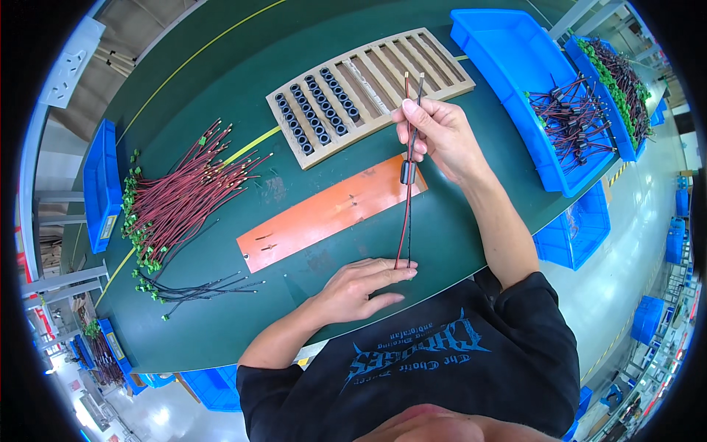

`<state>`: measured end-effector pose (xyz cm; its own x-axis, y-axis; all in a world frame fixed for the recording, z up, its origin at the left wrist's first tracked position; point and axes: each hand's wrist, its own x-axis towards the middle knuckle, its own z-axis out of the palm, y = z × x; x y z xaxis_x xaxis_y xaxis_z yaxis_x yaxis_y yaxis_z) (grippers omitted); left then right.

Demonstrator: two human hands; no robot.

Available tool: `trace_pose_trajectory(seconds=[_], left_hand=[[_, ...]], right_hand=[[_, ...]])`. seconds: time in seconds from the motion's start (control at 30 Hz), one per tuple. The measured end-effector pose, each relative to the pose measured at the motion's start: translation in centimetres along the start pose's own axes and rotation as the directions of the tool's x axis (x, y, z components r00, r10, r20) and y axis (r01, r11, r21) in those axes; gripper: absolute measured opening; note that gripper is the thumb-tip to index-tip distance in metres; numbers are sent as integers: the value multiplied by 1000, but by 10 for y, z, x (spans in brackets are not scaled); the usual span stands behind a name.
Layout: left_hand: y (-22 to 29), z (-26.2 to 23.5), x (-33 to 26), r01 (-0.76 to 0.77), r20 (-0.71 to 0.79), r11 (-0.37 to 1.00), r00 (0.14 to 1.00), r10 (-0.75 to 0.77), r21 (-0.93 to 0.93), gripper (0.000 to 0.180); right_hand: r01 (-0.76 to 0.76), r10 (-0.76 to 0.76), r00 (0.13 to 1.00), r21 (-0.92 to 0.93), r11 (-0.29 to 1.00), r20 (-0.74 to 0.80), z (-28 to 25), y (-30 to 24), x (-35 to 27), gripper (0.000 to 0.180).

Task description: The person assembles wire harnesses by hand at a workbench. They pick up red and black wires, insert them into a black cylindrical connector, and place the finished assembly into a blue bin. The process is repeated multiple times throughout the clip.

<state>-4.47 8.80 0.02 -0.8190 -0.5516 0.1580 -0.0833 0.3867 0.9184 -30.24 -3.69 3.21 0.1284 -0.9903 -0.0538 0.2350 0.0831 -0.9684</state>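
My right hand (pixel 440 136) pinches a red and black cable pair (pixel 409 214) between thumb and fingers near its upper part, and the bare tips stick up above. A black cylindrical core (pixel 408 172) sits around the pair below that grip. My left hand (pixel 361 289) lies low near the table's front edge, fingers stretched out and thumb apart. Its fingertips touch the cables' lower end, which they hide. Beyond the hands, a wooden slotted rack (pixel 324 150) holds rows of black cores (pixel 294 124) in its left slots. An orange strip (pixel 324 214) lies beneath the cables.
Red cables with green connectors (pixel 188 188) lie heaped at left, beside several black cables (pixel 199 289) and a blue bin (pixel 103 184). At right, a blue tray (pixel 508 55) carries cables with cores (pixel 571 125); another blue bin (pixel 574 232) stands below the table edge.
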Motion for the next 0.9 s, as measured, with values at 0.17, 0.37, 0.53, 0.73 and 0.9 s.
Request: trace_pose_trajectory(seconds=[0.17, 0.37, 0.53, 0.73, 0.9], left_hand=[[-9, 0, -5, 16, -81, 999, 997, -19, -33, 57], [-9, 3, -2, 24, -316, 1000, 949, -20, 8, 71], [-1, 0, 3, 64, -290, 996, 956, -44, 61, 62], [0, -1, 2, 86, -294, 994, 954, -61, 70, 55], [-1, -1, 2, 76, -281, 993, 958, -49, 87, 51]], right_hand=[[78, 29, 970, -420, 904, 242, -9, -6, -19, 31], [292, -556, 825, -765, 574, -103, -81, -133, -65, 34], [220, -752, 649, -920, 324, -110, -149, -224, -70, 34], [164, -584, 741, -754, 636, -332, -222, -222, -49, 32], [-35, -255, 790, -456, 890, -558, -320, -174, -41, 34]])
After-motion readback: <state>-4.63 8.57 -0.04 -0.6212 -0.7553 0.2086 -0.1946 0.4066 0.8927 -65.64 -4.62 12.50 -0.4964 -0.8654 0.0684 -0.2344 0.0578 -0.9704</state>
